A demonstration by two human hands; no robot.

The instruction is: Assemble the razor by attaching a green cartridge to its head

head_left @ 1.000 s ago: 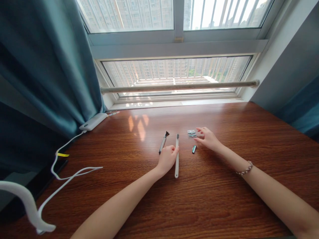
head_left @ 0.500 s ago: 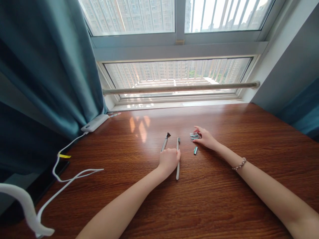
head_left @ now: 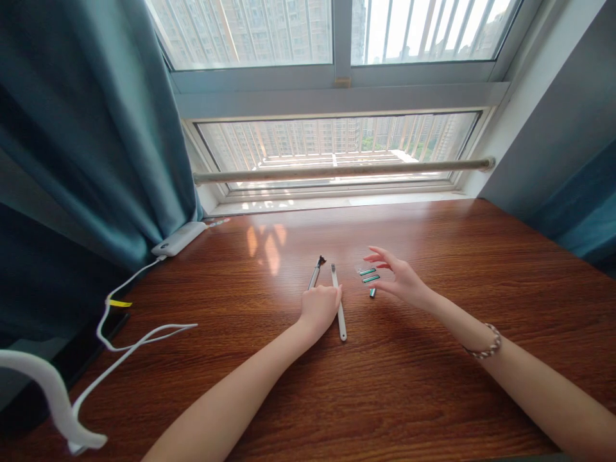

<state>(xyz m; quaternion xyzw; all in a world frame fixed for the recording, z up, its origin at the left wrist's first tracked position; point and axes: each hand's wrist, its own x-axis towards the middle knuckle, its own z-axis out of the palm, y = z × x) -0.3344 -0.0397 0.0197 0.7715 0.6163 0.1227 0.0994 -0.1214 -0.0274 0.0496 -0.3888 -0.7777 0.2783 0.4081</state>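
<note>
Two bare hands are over the wood-grain surface [head_left: 414,385], with a few small things between and around them. The left hand [head_left: 319,309] is curled, back upward, its thumb side against the handle of a white toothbrush [head_left: 341,321]; its fingertips are hidden, so I cannot tell whether they pinch anything. The toothbrush lies at a slight slant, bristle end toward the window [head_left: 337,144], and its lower end shows past the hand. Just left of it a slim silver tool with a dark head [head_left: 314,274] (it looks like a razor handle) slants away from the knuckles, its lower end hidden by the hand or ending at it.

The right hand [head_left: 404,281] is spread, thumb and fingers well parted, with nothing seen between them. Beside its fingertips, to the right of the toothbrush, are green-edged strips [head_left: 370,279] in or by something clear, too small to make out fully. One short green-and-silver piece [head_left: 372,293] is just below them, near the thumb. A braided bracelet [head_left: 491,343] circles the right wrist.

Farther left, a white power strip [head_left: 179,239] is by the blue curtain [head_left: 120,128], and a white cable [head_left: 122,276] with a yellow tag [head_left: 120,303] runs from it. At the lower left is a curved white object [head_left: 52,391], partly out of view.
</note>
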